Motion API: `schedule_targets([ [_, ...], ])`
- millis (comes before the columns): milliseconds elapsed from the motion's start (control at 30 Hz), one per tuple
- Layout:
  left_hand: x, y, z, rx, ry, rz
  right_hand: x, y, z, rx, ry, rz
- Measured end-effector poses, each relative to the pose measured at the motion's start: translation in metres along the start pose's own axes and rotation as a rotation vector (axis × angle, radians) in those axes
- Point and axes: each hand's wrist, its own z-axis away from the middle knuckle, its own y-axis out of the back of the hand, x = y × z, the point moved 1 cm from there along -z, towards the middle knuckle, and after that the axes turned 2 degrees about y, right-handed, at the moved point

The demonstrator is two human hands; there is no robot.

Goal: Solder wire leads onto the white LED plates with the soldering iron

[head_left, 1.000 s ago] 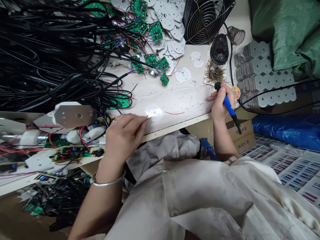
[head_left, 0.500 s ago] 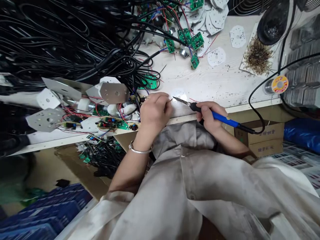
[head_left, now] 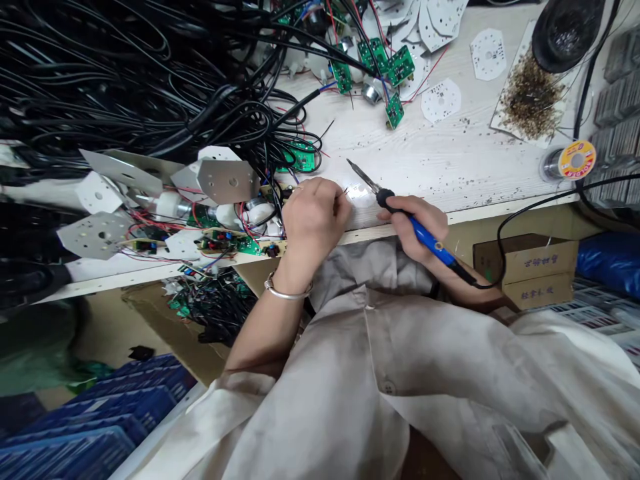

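My left hand point(head_left: 316, 217) is closed near the table's front edge, fingers pinched together. A thin red wire end point(head_left: 345, 192) pokes out at its fingertips; the rest of what it holds is hidden. My right hand point(head_left: 419, 223) is wrapped round a soldering iron point(head_left: 434, 245) with a blue handle and black grip. The iron's metal tip points up and left, apart from my left fingers. Beneath the iron, a white octagonal board point(head_left: 360, 194) lies flat on the table, just right of my left hand.
Black cables point(head_left: 150, 80) heap at the left. Green circuit boards point(head_left: 373, 57) and white plates point(head_left: 443, 20) cluster at the back. A solder spool point(head_left: 577, 160), a pad with brown residue point(head_left: 533, 103) and the iron's cord point(head_left: 510, 223) are at the right.
The soldering iron's tip has moved away from my left fingertips, toward the far side, and the iron is more steeply angled. My left hand stays pinched. The view has shifted slightly.
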Motion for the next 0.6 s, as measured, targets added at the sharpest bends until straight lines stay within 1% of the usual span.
schedule_targets([
  [67, -0.0012, -0.0009, -0.0002, 0.002, 0.004, 0.023, 0.0013, 0.0014, 0.0039, 0.090, -0.124, -0.059],
  [133, -0.0019, -0.0014, 0.0002, 0.002, 0.002, 0.032, 0.0027, 0.0018, 0.0064, 0.141, -0.196, -0.130],
  [233, -0.0024, -0.0012, 0.0016, 0.010, -0.022, -0.005, 0.0044, 0.0006, 0.0056, 0.143, -0.205, -0.171],
  [467, -0.0038, -0.0032, 0.0036, 0.043, -0.056, -0.002, 0.0022, 0.0001, -0.0003, 0.101, -0.208, -0.109],
  [600, -0.0041, -0.0020, 0.0029, 0.018, -0.053, 0.012, 0.0027, 0.0008, -0.0001, 0.075, -0.215, -0.122],
])
